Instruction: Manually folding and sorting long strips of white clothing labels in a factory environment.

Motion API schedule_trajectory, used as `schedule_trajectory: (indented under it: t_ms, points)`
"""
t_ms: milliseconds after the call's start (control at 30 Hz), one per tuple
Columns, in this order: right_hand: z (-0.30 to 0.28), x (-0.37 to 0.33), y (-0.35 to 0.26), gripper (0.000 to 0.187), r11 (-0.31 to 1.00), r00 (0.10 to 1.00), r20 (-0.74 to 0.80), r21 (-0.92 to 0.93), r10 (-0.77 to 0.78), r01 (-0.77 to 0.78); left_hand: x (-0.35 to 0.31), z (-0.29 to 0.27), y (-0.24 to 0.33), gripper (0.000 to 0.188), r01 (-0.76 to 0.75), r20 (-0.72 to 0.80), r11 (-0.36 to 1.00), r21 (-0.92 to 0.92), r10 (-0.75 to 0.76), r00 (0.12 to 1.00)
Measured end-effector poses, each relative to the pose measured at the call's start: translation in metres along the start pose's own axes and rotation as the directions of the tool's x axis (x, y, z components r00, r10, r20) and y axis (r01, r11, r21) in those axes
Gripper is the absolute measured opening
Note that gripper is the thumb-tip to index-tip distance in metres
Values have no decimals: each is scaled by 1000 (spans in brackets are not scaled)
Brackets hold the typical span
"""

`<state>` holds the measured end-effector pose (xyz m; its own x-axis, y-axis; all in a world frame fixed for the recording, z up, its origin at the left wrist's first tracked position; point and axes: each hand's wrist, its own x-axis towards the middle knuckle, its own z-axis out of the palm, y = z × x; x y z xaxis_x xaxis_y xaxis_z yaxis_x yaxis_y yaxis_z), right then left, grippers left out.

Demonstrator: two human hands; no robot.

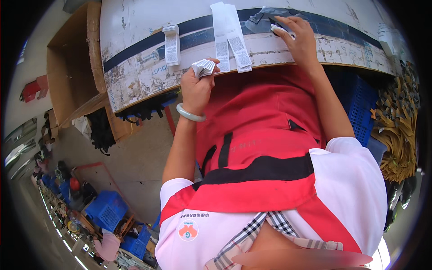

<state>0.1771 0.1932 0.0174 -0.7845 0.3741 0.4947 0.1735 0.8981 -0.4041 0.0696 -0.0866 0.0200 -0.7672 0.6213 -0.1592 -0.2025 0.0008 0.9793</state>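
A worn white worktable [135,76] with a dark blue stripe and scuffed, peeling paint fills the top of the view. On it lie a small folded white label strip [171,43] to the left and a longer pair of white printed label strips [230,38] near the middle, their ends reaching the table's near edge. An open cardboard box [72,67] stands against the table's left side, with black fabric pieces [101,130] hanging below it. Under the table at right sits a blue plastic crate [357,105], and beside it a heap of tan and dark strips [398,130]. More blue crates [105,209] stand on the floor far to the lower left. A red apron [261,135] covers the person's front between the arms.

The left hand [196,87], with a pale green bangle [190,114] at the wrist, is closed around a fanned stack of small white labels [204,67], held upright just at the table's near edge; the labels are thin, white, with fine grey print. The right hand [299,38] lies on the table farther back, fingers pressing down on a dark grey fabric piece [265,18] with a small white label [279,29] under the fingertips; nothing is gripped, the fingers are flat and spread
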Motion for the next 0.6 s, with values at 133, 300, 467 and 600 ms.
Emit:
schedule_trajectory:
  t_ms: [133,300,467,600]
  points:
    - [21,12,-46,20,978,989,92,183,-119,101,1,2,2,13,36,2,999,-26,-36,999]
    - [47,31,-71,16,958,981,52,231,-188,171,-9,4,-15,13,69,55,993,-92,-64,996]
    - [51,30,-67,20,972,981,148,215,-125,91,-17,-6,-18,14,84,-24,996,-27,-85,996]
    - [71,29,-81,18,978,975,79,-16,-208,210,-15,-5,-23,23,129,7,990,-54,-129,992]
